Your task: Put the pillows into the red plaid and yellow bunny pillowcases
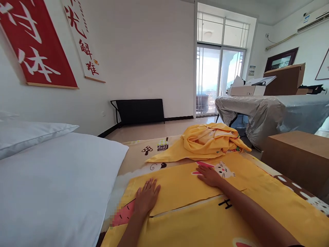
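A yellow printed fabric cover [177, 187], with a rabbit face, a watermelon shape and a long slit or zipper line across it, lies spread on the bed. My left hand [147, 196] rests flat on its left part, beside the watermelon print, fingers apart. Farther right, my right hand [209, 175] lies flat with spread fingers next to the rabbit print. Neither hand grips anything. Just beyond them sits a bunched heap of yellow fabric [205, 139], one pointed corner stretching left. Under both is a patterned bed sheet [136, 161].
White pillows [61, 171] are at the left. A cardboard box [298, 154] stands right of the bed. Behind it, a plastic-covered table [262, 106] holds open boxes. A black folded frame [141, 111] leans by the wall, near a glass door [209, 79].
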Available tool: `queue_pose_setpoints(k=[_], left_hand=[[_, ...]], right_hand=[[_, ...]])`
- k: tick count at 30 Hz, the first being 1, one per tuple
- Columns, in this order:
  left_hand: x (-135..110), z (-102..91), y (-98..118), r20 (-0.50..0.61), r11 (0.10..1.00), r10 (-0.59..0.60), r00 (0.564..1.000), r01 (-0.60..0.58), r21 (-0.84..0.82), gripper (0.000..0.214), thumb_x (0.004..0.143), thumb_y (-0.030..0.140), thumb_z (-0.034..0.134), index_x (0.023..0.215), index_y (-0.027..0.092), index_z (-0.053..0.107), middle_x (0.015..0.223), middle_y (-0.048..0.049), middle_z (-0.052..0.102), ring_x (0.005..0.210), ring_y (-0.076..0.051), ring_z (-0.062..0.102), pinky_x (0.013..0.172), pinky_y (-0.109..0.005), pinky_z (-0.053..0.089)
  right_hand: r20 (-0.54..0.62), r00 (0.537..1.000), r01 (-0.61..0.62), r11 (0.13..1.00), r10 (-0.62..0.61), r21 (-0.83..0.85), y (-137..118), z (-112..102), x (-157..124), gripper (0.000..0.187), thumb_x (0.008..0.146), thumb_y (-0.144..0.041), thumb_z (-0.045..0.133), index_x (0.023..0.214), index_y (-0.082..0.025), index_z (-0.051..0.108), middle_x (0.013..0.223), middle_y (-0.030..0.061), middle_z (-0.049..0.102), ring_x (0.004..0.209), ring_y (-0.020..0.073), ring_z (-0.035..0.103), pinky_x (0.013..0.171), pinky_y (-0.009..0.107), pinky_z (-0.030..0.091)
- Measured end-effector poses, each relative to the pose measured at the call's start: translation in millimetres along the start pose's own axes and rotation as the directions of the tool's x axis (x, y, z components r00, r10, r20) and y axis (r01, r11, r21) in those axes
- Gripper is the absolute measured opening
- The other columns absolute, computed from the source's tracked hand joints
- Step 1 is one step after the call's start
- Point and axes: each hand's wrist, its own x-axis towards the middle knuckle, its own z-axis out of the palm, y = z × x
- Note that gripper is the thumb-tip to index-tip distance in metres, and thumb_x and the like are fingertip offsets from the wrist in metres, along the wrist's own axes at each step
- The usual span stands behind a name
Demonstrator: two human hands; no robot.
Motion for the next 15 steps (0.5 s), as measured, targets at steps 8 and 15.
queue_pose_setpoints(k=[8,15], left_hand=[[-1.8,-2.0,-5.7,0.008,1.0,-0.02,1.0,0.02,-0.017,0.061,0.092,0.047,0.015,0.145,0.021,0.028,0.154,-0.0032,0.018,0.142,-0.019,0.016,0.114,-0.048,0.012],[-15.1,-12.0,27.4,-0.01,0.996,0.089,0.996,-0.089,-0.022,0.057,0.092,0.034,0.018,0.142,0.013,0.035,0.152,-0.0117,0.023,0.141,-0.024,0.022,0.111,-0.05,0.019]], right_hand=[[-0.059,0.903,-0.429,0.889,0.425,-0.162,150.6,-48.0,-92.1,0.063,0.092,-0.051,0.023,0.146,-0.019,0.03,0.152,0.0098,0.023,0.141,0.0241,0.02,0.111,0.05,0.017],[-0.144,0.859,-0.512,0.832,0.491,-0.215,107.5,-54.4,-105.3,0.059,0.092,-0.035,0.023,0.141,-0.004,0.035,0.15,0.0198,0.022,0.141,0.0291,0.018,0.111,0.053,0.017]])
